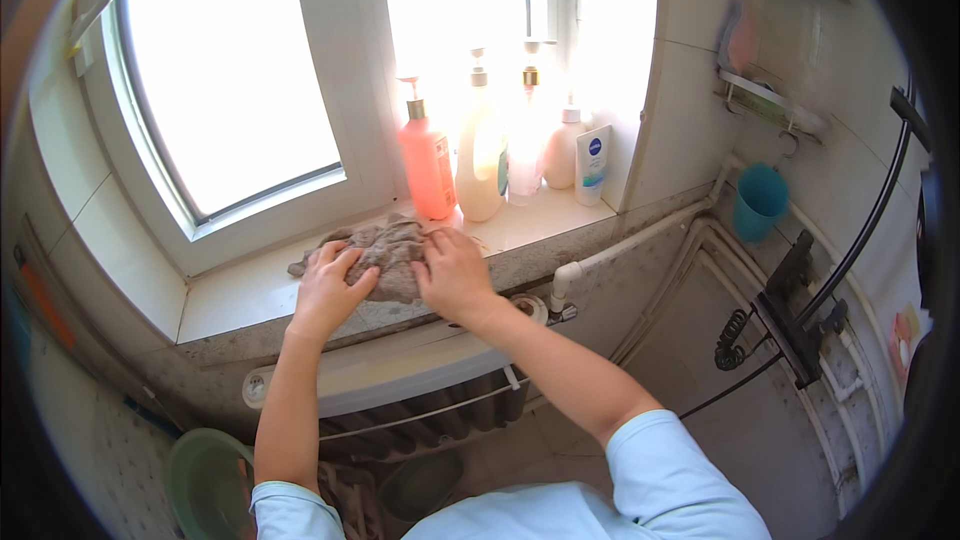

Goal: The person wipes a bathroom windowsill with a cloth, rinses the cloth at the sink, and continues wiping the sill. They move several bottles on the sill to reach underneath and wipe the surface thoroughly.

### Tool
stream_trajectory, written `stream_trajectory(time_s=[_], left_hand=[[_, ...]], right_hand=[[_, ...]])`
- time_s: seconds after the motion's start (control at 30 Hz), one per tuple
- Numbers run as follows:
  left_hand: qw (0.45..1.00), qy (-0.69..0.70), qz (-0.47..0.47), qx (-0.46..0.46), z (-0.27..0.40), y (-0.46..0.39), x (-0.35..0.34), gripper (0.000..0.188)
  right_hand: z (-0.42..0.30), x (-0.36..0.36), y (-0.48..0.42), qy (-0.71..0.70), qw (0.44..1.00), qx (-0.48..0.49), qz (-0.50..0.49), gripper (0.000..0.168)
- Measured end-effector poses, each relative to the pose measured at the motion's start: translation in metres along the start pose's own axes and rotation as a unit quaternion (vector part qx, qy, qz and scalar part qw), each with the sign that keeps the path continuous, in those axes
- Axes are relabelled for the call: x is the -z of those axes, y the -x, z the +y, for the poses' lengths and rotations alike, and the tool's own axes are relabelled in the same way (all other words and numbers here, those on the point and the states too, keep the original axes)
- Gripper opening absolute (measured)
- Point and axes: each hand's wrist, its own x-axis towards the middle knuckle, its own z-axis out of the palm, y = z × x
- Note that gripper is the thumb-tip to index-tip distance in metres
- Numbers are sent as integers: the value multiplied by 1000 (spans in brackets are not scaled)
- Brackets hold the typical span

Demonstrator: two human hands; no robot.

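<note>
A crumpled grey-brown cloth [394, 251] lies on the white tiled windowsill [232, 309], bunched between both hands. My left hand [328, 289] presses on its left part, thumb and fingers spread over the folds. On its right side, my right hand [456, 270] grips the cloth with bent fingers. Just beyond that hand stands a coral-red pump bottle [427, 161], close to the cloth. To its right are a cream pump bottle [480, 165], a clear pink pump bottle [525, 157], a pale pump bottle [564, 154] and a white Nivea tube [592, 165].
Below the sill is a radiator [427, 420] with a white top cover [405, 367]. White pipes [637, 244] run along the right wall. A teal cup [760, 202] hangs from a wall shelf [776, 105]. A green basin [210, 487] stands at lower left. The window [225, 75] glares brightly.
</note>
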Motion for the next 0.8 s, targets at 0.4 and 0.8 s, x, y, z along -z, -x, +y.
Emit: stream_trajectory(time_s=[0.4,0.8], left_hand=[[993,-13,90,-78,-5,-2,-26,33],[986,0,119,-118,25,-1,-48,32]], right_hand=[[49,53,27,57,996,75,4,22],[47,42,18,34,999,13,-12,19]])
